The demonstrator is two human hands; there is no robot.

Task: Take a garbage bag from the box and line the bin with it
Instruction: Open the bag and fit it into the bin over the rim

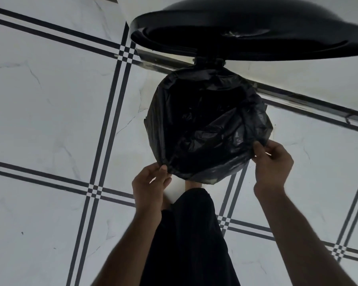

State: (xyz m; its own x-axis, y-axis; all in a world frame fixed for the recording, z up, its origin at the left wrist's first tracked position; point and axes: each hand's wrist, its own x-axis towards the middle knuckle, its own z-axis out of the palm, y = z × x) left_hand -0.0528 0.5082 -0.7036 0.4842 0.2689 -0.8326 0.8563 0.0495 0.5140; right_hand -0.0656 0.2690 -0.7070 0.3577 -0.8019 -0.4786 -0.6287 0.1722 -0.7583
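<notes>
A dark trouser leg (191, 234) rises in the foreground and hides the bin's foot. Just past it the left hand (151, 185) and right hand (272, 164) each pinch the near edge of the black garbage bag (207, 129), which is draped over the rim of the white bin (177, 189). Beyond, the raised black lid (246, 32) hangs open over the white tiled floor (50, 120) with its dark stripes.

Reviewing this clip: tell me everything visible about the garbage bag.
The garbage bag is thin, glossy black plastic, crinkled all over. Its mouth is open and folded outward over the rim of the bin, whose pale wall shows only below the near edge. The inside sags in loose folds. The left hand pinches its near-left edge and the right hand pinches its near-right edge. The lid stands raised behind it.
</notes>
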